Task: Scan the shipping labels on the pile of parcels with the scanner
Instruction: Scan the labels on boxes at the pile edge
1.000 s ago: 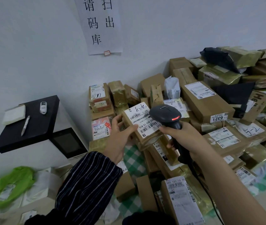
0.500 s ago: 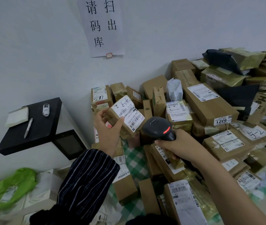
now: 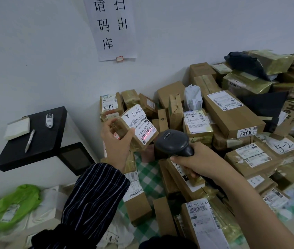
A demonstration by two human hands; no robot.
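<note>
Left hand [image 3: 117,144] gripping one small parcel [image 3: 120,125], fingers curled round it, holding it above pile [image 3: 232,119]. Right hand [image 3: 201,162] wrapping tight round one scanner [image 3: 174,143], head just beside parcel. One red line [image 3: 147,135] lying across its one label [image 3: 139,125]. One pen [image 3: 29,141] lying on black shelf [image 3: 40,141].

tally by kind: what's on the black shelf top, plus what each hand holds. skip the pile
On black shelf:
notepad: 1
pen: 1
small white device: 1
In left hand:
parcel: 1
In right hand:
scanner: 1
Total: 5
</note>
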